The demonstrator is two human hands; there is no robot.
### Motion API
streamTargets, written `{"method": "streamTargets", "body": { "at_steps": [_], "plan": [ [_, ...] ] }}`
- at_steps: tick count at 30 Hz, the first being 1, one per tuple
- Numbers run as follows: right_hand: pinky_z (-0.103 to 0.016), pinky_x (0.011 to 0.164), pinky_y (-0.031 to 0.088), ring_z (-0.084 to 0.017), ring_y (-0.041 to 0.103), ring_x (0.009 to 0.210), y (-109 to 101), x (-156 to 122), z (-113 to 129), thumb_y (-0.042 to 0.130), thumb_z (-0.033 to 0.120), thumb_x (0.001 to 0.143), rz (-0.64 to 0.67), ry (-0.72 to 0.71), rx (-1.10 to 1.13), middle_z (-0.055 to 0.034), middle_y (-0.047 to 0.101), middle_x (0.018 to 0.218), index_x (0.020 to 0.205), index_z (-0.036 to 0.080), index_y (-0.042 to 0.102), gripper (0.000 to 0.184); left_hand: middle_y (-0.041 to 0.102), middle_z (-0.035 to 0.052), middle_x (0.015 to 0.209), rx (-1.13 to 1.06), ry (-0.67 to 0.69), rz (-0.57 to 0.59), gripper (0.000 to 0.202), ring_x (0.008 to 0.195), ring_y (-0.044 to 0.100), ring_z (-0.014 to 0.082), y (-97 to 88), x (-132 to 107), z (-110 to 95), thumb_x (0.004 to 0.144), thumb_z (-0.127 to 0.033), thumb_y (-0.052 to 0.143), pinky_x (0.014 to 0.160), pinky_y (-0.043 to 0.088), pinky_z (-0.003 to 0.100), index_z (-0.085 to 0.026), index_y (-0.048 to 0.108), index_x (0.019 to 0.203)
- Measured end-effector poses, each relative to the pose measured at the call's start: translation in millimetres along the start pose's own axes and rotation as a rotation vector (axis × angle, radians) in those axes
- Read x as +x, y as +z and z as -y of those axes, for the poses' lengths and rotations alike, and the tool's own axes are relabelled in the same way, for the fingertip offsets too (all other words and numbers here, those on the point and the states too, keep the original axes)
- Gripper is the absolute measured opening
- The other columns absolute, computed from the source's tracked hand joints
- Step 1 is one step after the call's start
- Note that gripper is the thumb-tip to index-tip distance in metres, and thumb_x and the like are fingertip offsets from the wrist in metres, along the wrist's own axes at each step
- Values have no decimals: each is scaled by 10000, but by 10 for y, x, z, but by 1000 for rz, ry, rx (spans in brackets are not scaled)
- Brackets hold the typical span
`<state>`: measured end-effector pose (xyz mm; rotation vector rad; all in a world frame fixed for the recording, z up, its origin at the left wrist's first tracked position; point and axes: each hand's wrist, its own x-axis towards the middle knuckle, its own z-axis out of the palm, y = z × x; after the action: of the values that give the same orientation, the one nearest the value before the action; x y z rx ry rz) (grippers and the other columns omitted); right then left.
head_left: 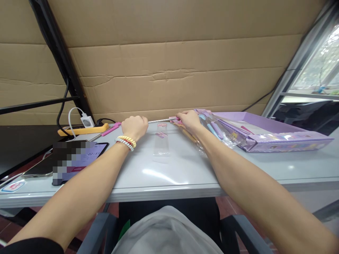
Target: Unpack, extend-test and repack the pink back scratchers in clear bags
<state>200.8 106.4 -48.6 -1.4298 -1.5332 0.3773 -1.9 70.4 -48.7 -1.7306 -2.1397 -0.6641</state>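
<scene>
I read this as mid-bagging. Right hand pinches the thin rod at the far edge of the table; left hand is fisted at its other end. Clear sleeve lies just nearer. Next move needs the tip lined up with the sleeve mouth.

both arms extended; l hand fisted, r hand pinching

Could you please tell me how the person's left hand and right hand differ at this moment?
The left hand is curled into a fist; the right hand is flatter, its fingertips pinching. The left wrist wears bead bracelets; the right wrist is bare. The right hand lies over a bundle of clear packets; the left hand rests on the table. Both seem to hold the ends of a thin silvery strip.
</scene>
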Motion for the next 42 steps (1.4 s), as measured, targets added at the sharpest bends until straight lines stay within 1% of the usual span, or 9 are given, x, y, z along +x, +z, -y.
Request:
{"method": "streamTargets", "body": {
  "at_steps": [8,12,15,20,27,31,34,37,42],
  "plan": [
    [-255,532,300,-121,450,518,168,-174,169,498,510,739,224,-52,-81,-18,505,511,486,166,545,429,668,193,790,15,89,4,493,792,640,321,39,-73,-73,855,-331,265,659,447,379,-121,702,764],
    [-257,534,307,-121,443,503,181,-217,198,458,578,761,192,-59,-67,-13,473,478,509,165,557,495,670,205,819,-17,74,40,539,814,637,334,60,-72,-75,872,-369,235,665,440,390,-120,706,791],
    [-258,531,307,-115,439,496,170,-210,185,486,558,758,184,-72,-72,-7,476,477,517,161,552,469,674,200,813,-64,97,94,652,832,632,331,86,-50,-52,887,-498,176,677,432,384,-129,702,783],
    [-246,495,316,-93,406,445,145,-124,97,468,570,790,230,12,56,-37,604,576,667,142,584,460,686,94,810,-133,262,43,584,814,625,273,121,-43,-26,850,-629,267,645,404,327,-198,661,872],
    [-254,403,258,-99,323,344,63,-7,-11,323,691,829,285,221,245,-78,621,578,970,123,572,635,672,31,926,-93,559,-76,331,852,608,204,160,-55,-37,915,-406,347,667,357,302,-280,622,1049],
    [-242,369,201,-82,264,312,79,-34,41,308,734,805,369,289,266,-80,626,581,1018,133,547,681,648,80,924,11,606,-59,318,889,594,226,190,-73,-82,882,-202,360,798,350,363,-230,607,1080],
    [-234,355,193,-75,301,308,90,-32,71,277,710,835,338,282,337,-82,653,664,1027,139,530,653,630,86,1019,-31,634,-32,390,934,586,229,195,-64,-101,854,-161,367,800,373,361,-239,543,1194],
    [-235,346,211,-79,393,324,77,10,44,252,658,876,236,241,407,-80,666,791,1060,148,500,597,636,84,1063,-45,547,20,393,955,592,237,197,21,-24,854,-185,362,786,412,353,-242,554,1192],
    [-245,346,255,-80,434,329,76,83,-72,235,624,896,182,176,341,-112,658,897,1041,128,487,575,655,149,1052,71,52,209,347,985,602,305,245,248,323,788,-237,489,759,467,369,-189,648,1092]
  ]
}}
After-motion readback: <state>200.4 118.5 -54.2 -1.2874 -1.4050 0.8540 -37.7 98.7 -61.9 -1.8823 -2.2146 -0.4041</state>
